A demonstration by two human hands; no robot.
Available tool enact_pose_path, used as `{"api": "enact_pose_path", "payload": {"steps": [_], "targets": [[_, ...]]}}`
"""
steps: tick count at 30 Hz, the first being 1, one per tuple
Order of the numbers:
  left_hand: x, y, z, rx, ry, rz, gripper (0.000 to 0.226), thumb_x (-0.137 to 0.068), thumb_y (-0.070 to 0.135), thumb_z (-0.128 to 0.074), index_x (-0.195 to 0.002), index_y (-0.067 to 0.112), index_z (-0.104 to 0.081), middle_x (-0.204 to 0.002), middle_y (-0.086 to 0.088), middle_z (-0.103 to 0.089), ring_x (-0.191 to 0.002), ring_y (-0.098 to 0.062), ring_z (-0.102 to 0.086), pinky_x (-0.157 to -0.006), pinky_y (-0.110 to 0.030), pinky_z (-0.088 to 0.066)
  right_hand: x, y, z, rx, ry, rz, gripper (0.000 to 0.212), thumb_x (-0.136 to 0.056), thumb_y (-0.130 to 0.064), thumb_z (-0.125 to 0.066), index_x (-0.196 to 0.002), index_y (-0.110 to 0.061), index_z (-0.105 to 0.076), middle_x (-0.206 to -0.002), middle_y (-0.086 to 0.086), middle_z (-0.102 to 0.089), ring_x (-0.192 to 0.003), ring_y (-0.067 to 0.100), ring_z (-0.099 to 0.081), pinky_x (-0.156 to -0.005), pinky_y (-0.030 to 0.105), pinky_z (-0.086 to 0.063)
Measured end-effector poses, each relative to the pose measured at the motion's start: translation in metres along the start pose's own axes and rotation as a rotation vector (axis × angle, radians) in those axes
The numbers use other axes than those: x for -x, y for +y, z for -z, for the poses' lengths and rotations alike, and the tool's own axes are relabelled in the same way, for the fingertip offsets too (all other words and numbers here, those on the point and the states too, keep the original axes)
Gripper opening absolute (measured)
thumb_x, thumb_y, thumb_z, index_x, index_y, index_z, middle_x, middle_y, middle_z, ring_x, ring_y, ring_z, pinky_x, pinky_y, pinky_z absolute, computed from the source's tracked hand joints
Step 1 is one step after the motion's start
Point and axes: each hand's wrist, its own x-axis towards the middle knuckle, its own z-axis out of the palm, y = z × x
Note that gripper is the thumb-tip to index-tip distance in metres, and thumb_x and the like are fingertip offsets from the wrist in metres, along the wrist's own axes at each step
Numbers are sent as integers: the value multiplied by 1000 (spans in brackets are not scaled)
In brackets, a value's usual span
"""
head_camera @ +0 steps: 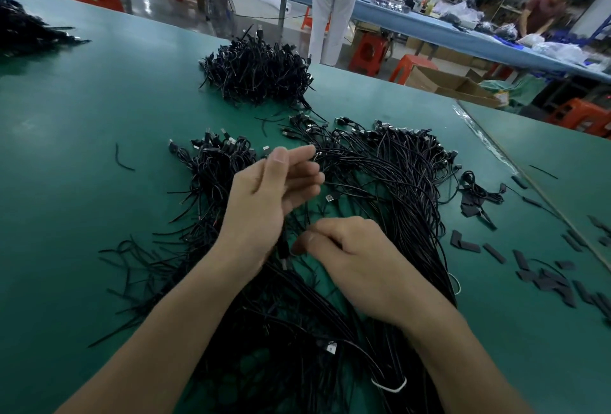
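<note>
Left hand (269,197): fingers nearly straight, spread loosely, holding nothing visible. Right hand (352,261): fingers curled, thumb and forefinger pinching a black cable (283,248) that hangs just below the left palm. Cable bundle (396,189) lies under and beyond both sets of fingers. Tangled pile (258,73) far beyond the fingertips. Black strips (545,276) well right of the right fingers, on the green table (82,116).

Bright, even overhead light washes the green table (99,109), leaving a pale sheen toward its left and only faint shadows beneath the black cables (380,182), whose strands merge into dark masses. The left hand (261,205) shows slightly blurred fingertips. Wide-angle distortion curves the edges; the background workbench (426,27) looks soft.
</note>
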Motion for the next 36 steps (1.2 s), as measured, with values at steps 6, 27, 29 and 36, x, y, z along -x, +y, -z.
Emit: {"api": "enact_pose_path", "payload": {"steps": [6, 27, 29, 36], "targets": [[10, 13, -10, -425, -290, 77, 53, -100, 43, -37, -68, 20, -73, -56, 1, -65, -49, -9, -59, -49, -19, -45, 0, -7, 30, -87, 148, 155, 20, -94, -31, -64, -76, -26, -69, -67, -14, -65, -64, 5, -61, -65, 31, -48], [5, 26, -1, 558, -425, 302, 45, -95, 39, -47, -105, 9, -78, -85, -2, -75, -81, -14, -74, -68, -20, -59, -1, 8, 0, -277, 141, 29, 36, -102, -35, -50, -68, -35, -61, -55, -8, -51, -50, 6, -41, -47, 27, -33], [2, 21, -3, 530, -277, 226, 45, -95, 38, -47, -111, 6, -75, -102, -10, -76, -98, -21, -73, -78, -24, -59, 4, 3, -2, -180, 57, 31, 32, -102, -30, -50, -72, -31, -59, -56, -3, -47, -51, 9, -37, -46, 30, -32], [11, 11, -9, -506, -213, 8, 43, -99, 45, -41, -87, 22, -76, -74, -5, -75, -64, -16, -70, -56, -26, -54, 9, -8, 24, -96, 223, 102, 19, -90, -28, -70, -71, -25, -69, -69, -19, -68, -59, 0, -63, -56, 14, -48]]}}
